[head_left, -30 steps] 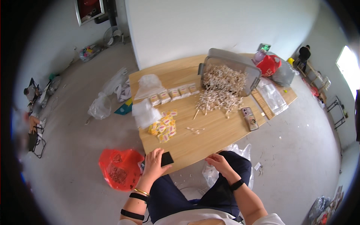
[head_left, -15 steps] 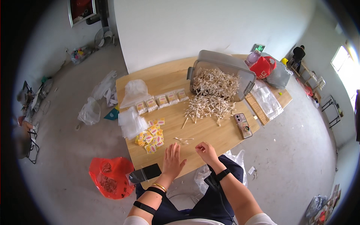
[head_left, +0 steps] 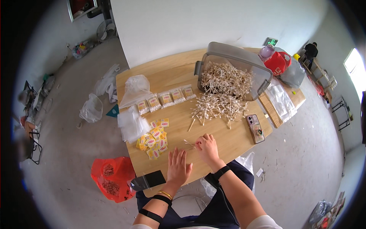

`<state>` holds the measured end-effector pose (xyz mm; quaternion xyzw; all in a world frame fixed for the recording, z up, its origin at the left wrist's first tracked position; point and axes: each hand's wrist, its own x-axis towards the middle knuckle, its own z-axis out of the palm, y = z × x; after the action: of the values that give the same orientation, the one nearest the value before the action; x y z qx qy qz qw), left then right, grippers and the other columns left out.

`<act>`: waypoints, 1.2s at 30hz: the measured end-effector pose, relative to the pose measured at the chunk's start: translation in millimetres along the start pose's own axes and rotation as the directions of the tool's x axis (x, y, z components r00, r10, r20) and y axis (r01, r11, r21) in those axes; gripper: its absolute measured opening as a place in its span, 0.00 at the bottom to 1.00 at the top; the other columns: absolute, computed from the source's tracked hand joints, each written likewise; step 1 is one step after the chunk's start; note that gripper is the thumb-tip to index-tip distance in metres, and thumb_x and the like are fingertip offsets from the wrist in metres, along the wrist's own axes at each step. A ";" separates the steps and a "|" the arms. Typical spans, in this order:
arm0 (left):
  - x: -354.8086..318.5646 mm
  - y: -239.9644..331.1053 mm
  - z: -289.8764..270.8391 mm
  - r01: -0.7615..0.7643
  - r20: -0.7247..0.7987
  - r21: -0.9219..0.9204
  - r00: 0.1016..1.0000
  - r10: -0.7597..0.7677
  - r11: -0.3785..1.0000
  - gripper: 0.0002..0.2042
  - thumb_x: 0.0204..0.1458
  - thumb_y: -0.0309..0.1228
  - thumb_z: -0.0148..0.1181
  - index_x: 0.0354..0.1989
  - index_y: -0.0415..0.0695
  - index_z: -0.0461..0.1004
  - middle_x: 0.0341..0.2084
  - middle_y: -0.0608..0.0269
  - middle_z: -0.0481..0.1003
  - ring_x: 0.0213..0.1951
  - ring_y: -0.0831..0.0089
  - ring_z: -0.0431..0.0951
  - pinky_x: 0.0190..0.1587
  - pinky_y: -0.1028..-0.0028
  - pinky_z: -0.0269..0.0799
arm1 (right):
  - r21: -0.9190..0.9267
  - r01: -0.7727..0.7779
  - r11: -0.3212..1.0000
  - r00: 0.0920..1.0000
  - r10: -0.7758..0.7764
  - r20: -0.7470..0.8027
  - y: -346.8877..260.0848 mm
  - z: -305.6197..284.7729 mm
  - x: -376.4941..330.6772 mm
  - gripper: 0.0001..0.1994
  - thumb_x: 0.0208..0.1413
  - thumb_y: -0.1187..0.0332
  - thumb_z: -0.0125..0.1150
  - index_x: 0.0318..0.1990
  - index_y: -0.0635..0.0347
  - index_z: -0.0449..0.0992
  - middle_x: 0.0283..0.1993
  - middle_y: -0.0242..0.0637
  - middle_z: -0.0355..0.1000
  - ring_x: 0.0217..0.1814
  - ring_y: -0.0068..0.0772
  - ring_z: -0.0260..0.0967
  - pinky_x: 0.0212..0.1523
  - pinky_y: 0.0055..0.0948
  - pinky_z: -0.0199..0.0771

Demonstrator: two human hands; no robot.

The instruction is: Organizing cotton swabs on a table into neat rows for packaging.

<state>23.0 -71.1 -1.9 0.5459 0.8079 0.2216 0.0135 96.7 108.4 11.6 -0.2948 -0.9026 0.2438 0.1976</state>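
Note:
My left hand (head_left: 178, 166) lies palm down near the table's front edge, fingers stretched out and holding nothing. Beside it, my right hand (head_left: 208, 149) is closed in a pinch at the ends of a few loose cotton swabs (head_left: 189, 144), whose other ends stick out to the left. Farther back, a heap of cotton swabs (head_left: 219, 107) spills from a grey plastic bin (head_left: 236, 52) tipped on its side. Left of my hands is a pile of small yellow-and-white cards (head_left: 156, 139). Behind the pile stands a row of filled swab packs (head_left: 166, 99).
Clear plastic bags (head_left: 132, 124) lie at the table's left edge, a dark flat pouch (head_left: 149, 180) at the front left corner. A phone (head_left: 255, 129) rests on the right. A red bag (head_left: 113, 179) sits on the floor. Another person (head_left: 310, 51) is far off right.
My right hand has moved left and forward onto the loose cotton swabs. My left hand stays flat on the table, almost unmoved. The whole view has shifted slightly.

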 end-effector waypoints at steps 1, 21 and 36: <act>-0.4 -1.1 -0.5 0.000 0.005 -0.001 1.000 0.000 1.000 0.33 0.53 0.38 0.61 0.65 0.34 0.59 0.64 0.48 0.60 0.70 0.43 0.53 0.72 0.41 0.44 | 0.003 0.018 1.000 1.000 -0.018 0.001 2.9 -1.6 3.3 0.05 0.48 0.71 0.65 0.33 0.54 0.77 0.39 0.38 0.70 0.48 0.47 0.66 0.50 0.40 0.70; 6.6 4.7 -2.0 -0.010 0.100 0.056 0.995 0.005 0.998 0.35 0.56 0.42 0.54 0.71 0.42 0.55 0.72 0.56 0.53 0.74 0.59 0.50 0.73 0.42 0.39 | -0.219 0.149 0.964 0.985 -0.164 -0.053 8.0 14.6 76.3 0.05 0.48 0.71 0.62 0.34 0.53 0.78 0.45 0.37 0.68 0.54 0.44 0.64 0.53 0.41 0.68; 9.8 7.7 2.5 0.011 0.135 0.089 0.991 -0.023 0.996 0.37 0.58 0.45 0.48 0.74 0.43 0.48 0.74 0.58 0.49 0.75 0.63 0.48 0.74 0.43 0.36 | -0.305 -0.138 0.942 0.978 0.081 -0.191 35.2 16.6 88.7 0.04 0.49 0.67 0.65 0.32 0.52 0.79 0.40 0.37 0.72 0.50 0.44 0.68 0.49 0.43 0.68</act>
<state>26.5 -59.2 0.9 0.5529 0.8187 0.1480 0.0463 37.4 183.6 -2.4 -0.3929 -0.8912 0.0795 0.2124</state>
